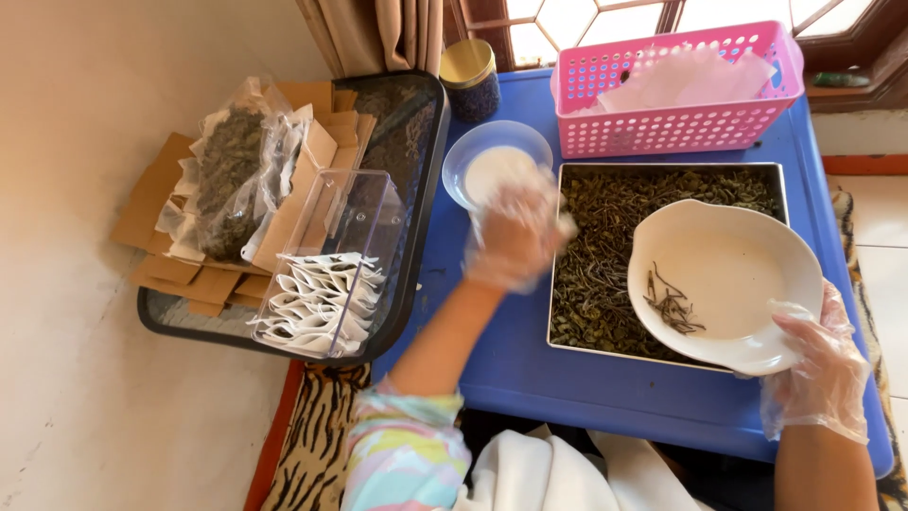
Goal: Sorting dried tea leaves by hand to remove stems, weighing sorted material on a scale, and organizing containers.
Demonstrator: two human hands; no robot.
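Right now the right hand (815,369), gloved, grips the rim of a white bowl (724,284), tilted over the metal tray (571,336) of dried leaves so strays fall back in. A few leaves cling inside the bowl. Left of the tray, the left hand (515,237) hovers at the tray's edge, blurred, so its grip can't be told, just below a small clear dish (473,151). Behind the tray sits a pink basket (676,128).

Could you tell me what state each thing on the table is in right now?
White bowl: held tilted by right hand, nearly empty.
Metal tray: full of dried leaves.
Pink basket: holds clear bags.
Small clear dish: open.
Left hand: gloved, blurred.
Jar: lidded.
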